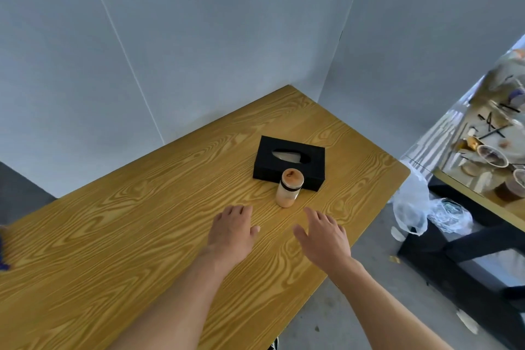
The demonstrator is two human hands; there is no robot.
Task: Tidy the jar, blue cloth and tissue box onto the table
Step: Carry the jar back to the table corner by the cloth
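Observation:
A black tissue box (287,165) lies flat on the wooden table (113,236) near its far right corner, a white tissue showing in its slot. A small jar (289,190) with an orange-brown lid stands upright just in front of the box, touching or nearly touching it. My left hand (231,231) rests palm down on the tabletop, fingers apart, a little to the left of the jar. My right hand (324,236) hovers open just to the right of the jar and nearer to me. A sliver of blue cloth (3,247) shows at the table's left edge.
Grey wall panels (199,37) enclose the table at the back and right. A clear plastic bag (417,207) hangs off the table's right edge. A second cluttered table (494,162) with cups and bowls stands to the right on black legs.

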